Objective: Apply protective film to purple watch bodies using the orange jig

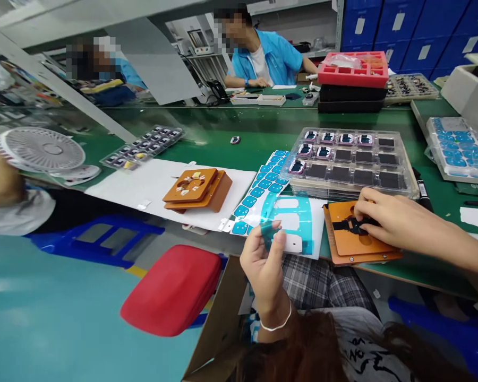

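My left hand (pixel 265 262) pinches a curved, see-through film sheet with blue borders and several cut-out shapes (pixel 306 215) between thumb and fingers. The film is lifted above the table edge, over my lap. My right hand (pixel 376 215) is closed, its fingertips pinching a small black part with a flat strip (pixel 342 225) on an orange plate fixture (pixel 342 250). The fingers partly cover this part. Behind the film lies a white sheet of blue rounded stickers (pixel 258 191). Beyond my right hand is a clear compartment tray (pixel 342 183) with several small framed pieces in its far and left pockets.
A second orange fixture (pixel 207 185) stands on white paper (pixel 135 191) at left. Further left are another parts tray (pixel 143 148) and a white fan (pixel 43 148) beside a co-worker's arm. A marker (pixel 423 192) lies right of the tray. A red stool seat (pixel 173 289) is below.
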A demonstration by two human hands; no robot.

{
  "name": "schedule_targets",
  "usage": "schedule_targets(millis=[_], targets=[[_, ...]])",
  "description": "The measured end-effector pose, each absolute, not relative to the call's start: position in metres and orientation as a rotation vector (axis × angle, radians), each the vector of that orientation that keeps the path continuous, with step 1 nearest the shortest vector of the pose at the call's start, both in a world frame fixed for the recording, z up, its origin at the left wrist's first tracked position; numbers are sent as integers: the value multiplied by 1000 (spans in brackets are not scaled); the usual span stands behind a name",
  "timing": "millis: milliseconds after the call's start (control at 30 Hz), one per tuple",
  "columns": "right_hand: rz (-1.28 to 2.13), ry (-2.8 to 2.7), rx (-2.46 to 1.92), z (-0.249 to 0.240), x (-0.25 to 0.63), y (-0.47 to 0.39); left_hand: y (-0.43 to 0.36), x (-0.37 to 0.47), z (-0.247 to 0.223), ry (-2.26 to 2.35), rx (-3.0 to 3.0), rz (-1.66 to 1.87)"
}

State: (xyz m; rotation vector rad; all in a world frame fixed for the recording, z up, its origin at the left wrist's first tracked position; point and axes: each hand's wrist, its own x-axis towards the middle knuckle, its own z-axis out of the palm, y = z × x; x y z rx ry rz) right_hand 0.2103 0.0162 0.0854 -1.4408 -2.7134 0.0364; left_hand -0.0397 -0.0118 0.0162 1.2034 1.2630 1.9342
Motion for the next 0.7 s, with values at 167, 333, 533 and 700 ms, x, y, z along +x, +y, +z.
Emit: schedule_targets(millis=[167,333,533,700], targets=[[-205,-2891,-1345,86,196,8,-1,-46,18,1236,887,2124],[53,-2955,-1307,108,193,11,9,-61,16,1167,777,2363],[308,-2870,-1134,132,170,55,5,-78,13,1174,788,2360],[-124,-2803,-1174,115,131,111,-2,-86,9,1111,746,2277]])
